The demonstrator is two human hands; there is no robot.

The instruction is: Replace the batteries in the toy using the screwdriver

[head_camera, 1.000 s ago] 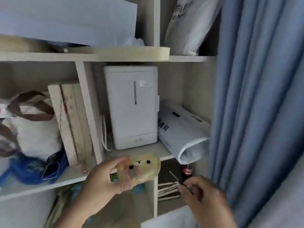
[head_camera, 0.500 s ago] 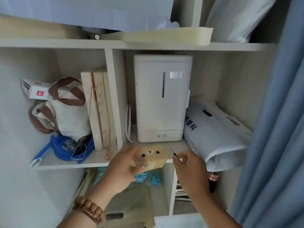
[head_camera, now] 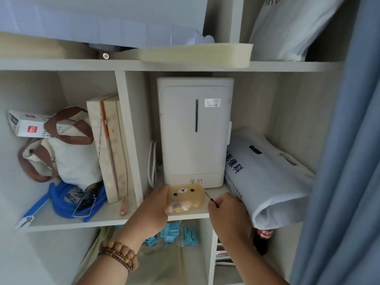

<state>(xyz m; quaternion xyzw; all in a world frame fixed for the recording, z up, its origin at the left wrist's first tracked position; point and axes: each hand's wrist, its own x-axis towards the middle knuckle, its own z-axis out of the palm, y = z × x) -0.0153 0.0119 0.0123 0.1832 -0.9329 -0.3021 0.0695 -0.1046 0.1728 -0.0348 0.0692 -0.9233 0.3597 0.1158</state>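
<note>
One toy (head_camera: pixel 188 199) is at the shelf's (head_camera: pixel 197 212) front edge, gripped by the left hand (head_camera: pixel 153 210). Just beside it, the right hand (head_camera: pixel 226 212) pinches one screwdriver (head_camera: pixel 211 199). One white appliance (head_camera: pixel 195 130) stands behind.

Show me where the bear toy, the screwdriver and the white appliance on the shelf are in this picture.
bear toy (head_camera: pixel 188 199): head view, its amber front below the eyes.
screwdriver (head_camera: pixel 212 200): head view, the thin shaft where it turns dark.
white appliance (head_camera: pixel 195 145): head view, middle of its front panel.

Both forearms reach forward; left hand (head_camera: pixel 153 210) grips the toy (head_camera: pixel 190 199), right hand (head_camera: pixel 227 215) pinches the screwdriver (head_camera: pixel 212 200)
</note>
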